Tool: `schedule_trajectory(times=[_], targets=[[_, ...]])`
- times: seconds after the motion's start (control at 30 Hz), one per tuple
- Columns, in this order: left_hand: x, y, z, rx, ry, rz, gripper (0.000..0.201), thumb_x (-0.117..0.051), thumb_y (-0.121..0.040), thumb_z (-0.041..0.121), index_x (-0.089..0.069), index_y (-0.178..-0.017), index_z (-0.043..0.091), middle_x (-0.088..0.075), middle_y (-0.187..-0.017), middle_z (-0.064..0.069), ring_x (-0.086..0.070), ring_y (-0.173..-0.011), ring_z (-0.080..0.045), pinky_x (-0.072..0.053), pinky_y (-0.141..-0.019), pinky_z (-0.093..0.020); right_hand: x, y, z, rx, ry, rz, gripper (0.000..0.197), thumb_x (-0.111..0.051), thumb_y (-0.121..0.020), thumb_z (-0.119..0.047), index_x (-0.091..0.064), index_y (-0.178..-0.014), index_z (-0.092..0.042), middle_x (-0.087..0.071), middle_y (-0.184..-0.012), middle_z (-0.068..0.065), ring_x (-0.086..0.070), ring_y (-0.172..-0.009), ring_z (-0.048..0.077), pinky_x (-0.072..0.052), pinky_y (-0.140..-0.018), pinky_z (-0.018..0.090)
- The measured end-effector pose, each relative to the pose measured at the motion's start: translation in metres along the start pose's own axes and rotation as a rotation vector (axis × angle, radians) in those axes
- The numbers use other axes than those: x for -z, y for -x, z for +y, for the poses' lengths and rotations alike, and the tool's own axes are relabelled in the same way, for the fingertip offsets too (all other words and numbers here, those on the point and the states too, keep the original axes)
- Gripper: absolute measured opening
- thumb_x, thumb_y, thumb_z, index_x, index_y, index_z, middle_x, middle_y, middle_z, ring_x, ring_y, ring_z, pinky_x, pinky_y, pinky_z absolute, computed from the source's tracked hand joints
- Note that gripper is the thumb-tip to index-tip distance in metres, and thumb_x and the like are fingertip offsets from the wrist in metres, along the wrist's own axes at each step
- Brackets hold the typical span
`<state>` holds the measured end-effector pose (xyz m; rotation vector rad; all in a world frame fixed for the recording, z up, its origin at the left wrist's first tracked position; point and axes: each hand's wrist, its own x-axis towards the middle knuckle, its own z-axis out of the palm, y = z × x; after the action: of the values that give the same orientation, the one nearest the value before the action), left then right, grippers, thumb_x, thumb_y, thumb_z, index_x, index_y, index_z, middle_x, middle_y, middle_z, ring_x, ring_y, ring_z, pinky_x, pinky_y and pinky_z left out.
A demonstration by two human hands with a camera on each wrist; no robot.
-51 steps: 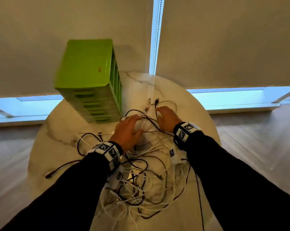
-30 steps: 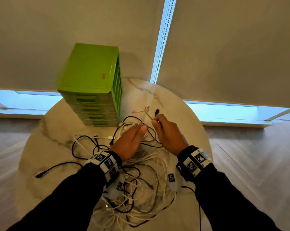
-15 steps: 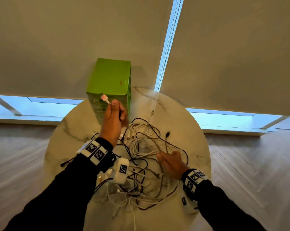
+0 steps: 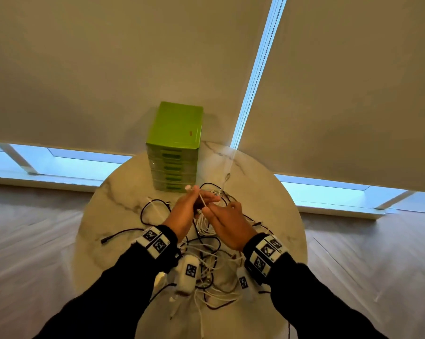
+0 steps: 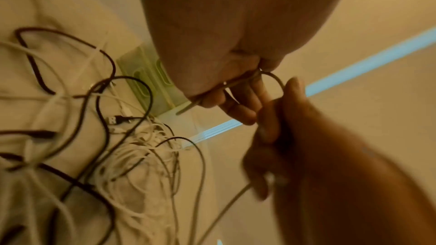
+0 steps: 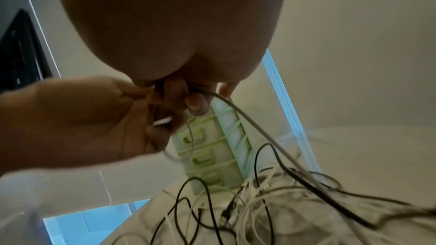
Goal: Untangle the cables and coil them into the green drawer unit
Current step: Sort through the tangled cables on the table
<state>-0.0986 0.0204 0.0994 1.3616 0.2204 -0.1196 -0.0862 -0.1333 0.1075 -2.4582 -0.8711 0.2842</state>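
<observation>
The green drawer unit (image 4: 174,148) stands at the back of the round marble table (image 4: 123,192), its drawers closed. A tangle of white and black cables (image 4: 206,243) lies in front of it. Above the tangle, my left hand (image 4: 196,199) grips a thin white cable (image 4: 202,200) whose plug end sticks up past the thumb. My right hand (image 4: 213,211) pinches the same cable just below. In the left wrist view the cable (image 5: 273,79) loops between the two hands. From my right hand (image 6: 188,98) the cable (image 6: 247,118) runs down into the pile.
A black cable with a plug (image 4: 106,240) trails off to the table's left. Roller blinds (image 4: 108,69) hang close behind the drawer unit, with a bead chain (image 4: 253,77) between them. Wooden floor (image 4: 377,265) surrounds the table.
My left hand has come down from the drawer unit's front with the white cable end. My right hand has lifted off the tangle and taken hold of that cable beside the left hand.
</observation>
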Motion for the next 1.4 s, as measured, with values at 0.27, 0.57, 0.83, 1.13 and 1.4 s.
schedule_trajectory(times=[0.27, 0.57, 0.83, 1.13, 1.4], targets=[[0.046, -0.01, 0.072, -0.184, 0.688, 0.191, 0.04, -0.035, -0.108, 0.04, -0.048, -0.075, 0.022, -0.033, -0.056, 0.008, -0.031, -0.048, -0.01, -0.038, -0.052, -0.025, -0.045, 0.049, 0.077, -0.194, -0.239, -0.022, 0.041, -0.033, -0.103, -0.053, -0.051, -0.079, -0.026, -0.05, -0.065, -0.007, -0.043, -0.059, 0.006, -0.041, -0.065, 0.038], [0.035, 0.025, 0.036, -0.128, -0.662, -0.058, 0.045, -0.029, -0.109, 0.041, -0.063, -0.089, 0.018, -0.065, -0.078, 0.002, -0.062, -0.073, -0.009, -0.049, -0.077, -0.03, -0.005, 0.007, 0.06, -0.245, -0.131, 0.147, 0.038, -0.04, -0.105, -0.045, -0.048, -0.073, -0.027, -0.054, -0.065, -0.004, -0.05, -0.065, 0.023, -0.046, -0.071, 0.043], [0.01, 0.007, 0.011, -0.002, -0.157, 0.071, 0.046, -0.037, -0.109, 0.039, -0.075, -0.088, 0.026, -0.074, -0.105, -0.006, -0.061, -0.087, -0.02, -0.046, -0.086, -0.038, 0.001, 0.0, -0.006, 0.014, -0.177, -0.057, 0.045, -0.026, -0.106, -0.053, -0.057, -0.097, -0.021, -0.064, -0.079, 0.003, -0.059, -0.071, 0.021, -0.048, -0.074, 0.039], [0.034, -0.001, 0.074, -0.323, 0.019, 0.323, 0.026, -0.033, -0.109, 0.025, -0.049, -0.09, 0.021, -0.046, -0.078, 0.005, -0.044, -0.068, -0.004, -0.04, -0.069, -0.019, 0.002, 0.039, 0.075, -0.237, -0.228, -0.068, 0.041, -0.027, -0.103, -0.056, -0.047, -0.077, -0.032, -0.05, -0.071, -0.011, -0.045, -0.065, 0.007, -0.041, -0.074, 0.035], [-0.022, 0.014, 0.061, -0.28, -0.072, 0.021, 0.021, -0.032, -0.11, 0.016, -0.049, -0.108, 0.005, -0.053, -0.083, -0.001, -0.053, -0.064, 0.006, -0.044, -0.065, -0.011, 0.024, 0.064, 0.085, -0.343, -0.282, -0.129, 0.019, -0.048, -0.101, -0.047, -0.055, -0.098, -0.029, -0.068, -0.081, 0.004, -0.065, -0.079, 0.022, -0.051, -0.08, 0.039]])
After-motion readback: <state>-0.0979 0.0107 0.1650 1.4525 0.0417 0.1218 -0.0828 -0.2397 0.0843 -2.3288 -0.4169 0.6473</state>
